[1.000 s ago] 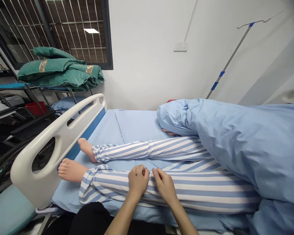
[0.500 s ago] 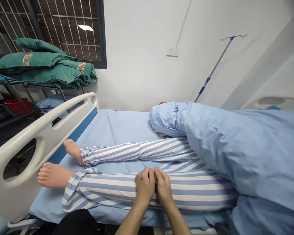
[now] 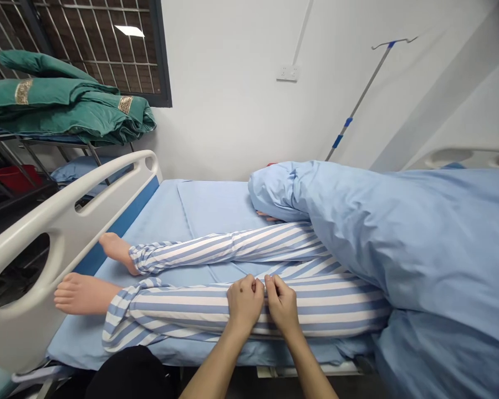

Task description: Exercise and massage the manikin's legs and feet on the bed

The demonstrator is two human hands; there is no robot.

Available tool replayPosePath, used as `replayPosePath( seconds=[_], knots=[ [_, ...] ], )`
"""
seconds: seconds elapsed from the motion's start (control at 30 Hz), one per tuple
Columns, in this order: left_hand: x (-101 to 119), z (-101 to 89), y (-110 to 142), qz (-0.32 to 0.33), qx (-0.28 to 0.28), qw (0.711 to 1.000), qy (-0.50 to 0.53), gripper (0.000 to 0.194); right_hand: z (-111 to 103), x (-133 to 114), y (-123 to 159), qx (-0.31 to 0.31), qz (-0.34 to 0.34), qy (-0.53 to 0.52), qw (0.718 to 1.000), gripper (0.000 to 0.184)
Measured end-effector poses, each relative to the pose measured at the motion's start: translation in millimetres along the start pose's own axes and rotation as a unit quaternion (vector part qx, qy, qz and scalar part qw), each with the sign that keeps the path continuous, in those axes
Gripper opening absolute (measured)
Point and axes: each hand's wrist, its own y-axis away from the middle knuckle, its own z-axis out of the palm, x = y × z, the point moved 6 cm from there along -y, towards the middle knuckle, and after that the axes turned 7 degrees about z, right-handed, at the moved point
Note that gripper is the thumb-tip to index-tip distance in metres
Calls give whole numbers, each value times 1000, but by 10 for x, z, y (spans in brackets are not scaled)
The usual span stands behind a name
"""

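My left hand [image 3: 244,302] and my right hand [image 3: 281,302] are side by side above the near striped trouser leg [image 3: 183,302], around the knee. Both have their fingers curled in and thumbs uppermost, with a narrow gap between them. The undersides of the fingers are hidden, so whether they pinch anything does not show. The stripes around them run straight. The lying figure's near bare foot [image 3: 85,293] and far bare foot [image 3: 118,250] look smooth, like a manikin's. A light blue quilt [image 3: 357,221] is folded back over the figure's upper part.
Beneath the legs is a bed sheet [image 3: 216,202], bounded on the left by a cream footboard [image 3: 62,219]. An IV pole [image 3: 363,91] stands against the wall by a socket [image 3: 287,73]. Green folded bedding [image 3: 79,111] lies under the barred window [image 3: 108,44].
My hands have moved slightly apart and turned a little, still closed over the near leg. The view has shifted slightly, so the surroundings sit higher and further left.
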Motion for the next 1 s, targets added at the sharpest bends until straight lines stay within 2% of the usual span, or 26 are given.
replayPosePath(
  seconds=[0.13,0.23,0.3,0.37,0.47,0.57,0.7,0.77,0.87,1.0],
  knots=[
    [169,146,-61,-25,1,993,113,35,-58,41,-41,1,40,-110,993,40],
    [205,269,-42,-48,18,989,136,34,-135,44,-83,5,74,-156,985,41],
    [197,319,-18,-46,21,991,126,33,-206,-17,-102,-6,57,-113,992,40],
    [180,341,-1,-37,17,992,121,33,-292,-112,-110,-22,0,-7,1000,37],
    [166,335,6,-24,16,993,114,34,-433,-148,-124,-13,-64,121,991,33],
    [185,315,5,-16,16,994,104,35,-520,-30,-148,25,-66,153,986,35],
    [300,302,-9,-25,1,994,102,33,-472,105,-140,39,-65,195,978,34],
    [396,317,-20,-36,2,992,121,33,-465,138,-141,40,-51,180,982,34],
    [534,413,-17,-48,1,988,149,34,-527,172,-171,48,-10,92,995,38],
    [617,582,29,-13,-7,993,113,32,-671,170,-219,52,30,3,998,40]
  ],
)
